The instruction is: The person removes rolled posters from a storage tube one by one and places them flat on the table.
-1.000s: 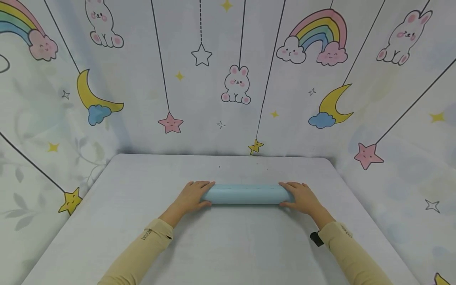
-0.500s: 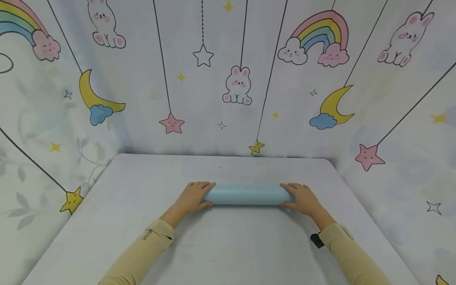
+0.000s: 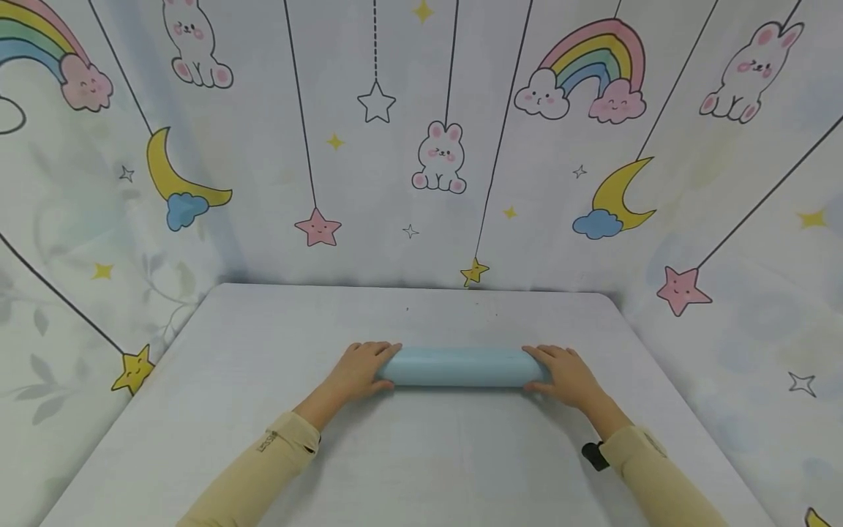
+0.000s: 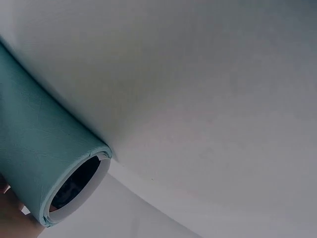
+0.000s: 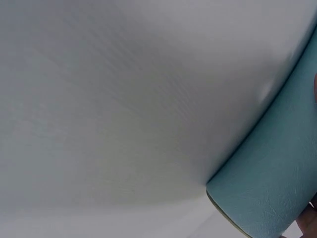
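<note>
A light blue rolled-up mat (image 3: 463,367) lies crosswise on the white table in the head view. My left hand (image 3: 361,370) grips its left end, thumb on the near side and fingers over the top. At the other end, my right hand (image 3: 568,376) holds it the same way. The left wrist view shows the mat's leathery surface (image 4: 44,134) and its hollow end, with a white layer inside the rim; part of the hand is at the lower left. In the right wrist view, the mat's other end (image 5: 262,183) rests along the table, fingers (image 5: 309,220) partly visible beside it.
The white table (image 3: 421,454) has rounded far corners. A pale curtain (image 3: 263,168) printed with rabbits, rainbows, moons and stars hangs behind it and at both sides. A black object (image 3: 596,456) sits at the right sleeve's cuff.
Both hands and the rolled-up mat have shifted slightly toward me, mostly in the last half second. The thin line along the top of the roll has gone from sight.
</note>
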Tool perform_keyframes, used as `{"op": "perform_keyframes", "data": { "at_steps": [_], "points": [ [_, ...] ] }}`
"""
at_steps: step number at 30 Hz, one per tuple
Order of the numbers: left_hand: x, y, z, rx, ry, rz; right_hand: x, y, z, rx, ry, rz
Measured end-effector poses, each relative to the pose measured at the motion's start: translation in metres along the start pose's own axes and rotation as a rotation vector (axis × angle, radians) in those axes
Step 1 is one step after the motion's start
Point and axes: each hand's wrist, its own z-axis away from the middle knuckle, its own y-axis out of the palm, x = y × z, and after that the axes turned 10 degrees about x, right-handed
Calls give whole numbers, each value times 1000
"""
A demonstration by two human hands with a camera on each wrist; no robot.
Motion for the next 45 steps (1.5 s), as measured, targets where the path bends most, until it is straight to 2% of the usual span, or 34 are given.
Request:
{"op": "perform_keyframes", "data": {
  "at_steps": [10, 18, 31, 45],
  "points": [
    [-17, -6, 11, 7, -5, -24, 5, -2, 16, 1, -2, -7],
    [-27, -4, 21, 1, -4, -44, 8, -1, 27, -31, -20, 8],
    [-34, -5, 26, -11, 6, -34, 14, -2, 39, -68, -25, 10],
    [-35, -2, 25, -18, 2, -29, 15, -4, 38, -67, -33, 59]
  ]
}}
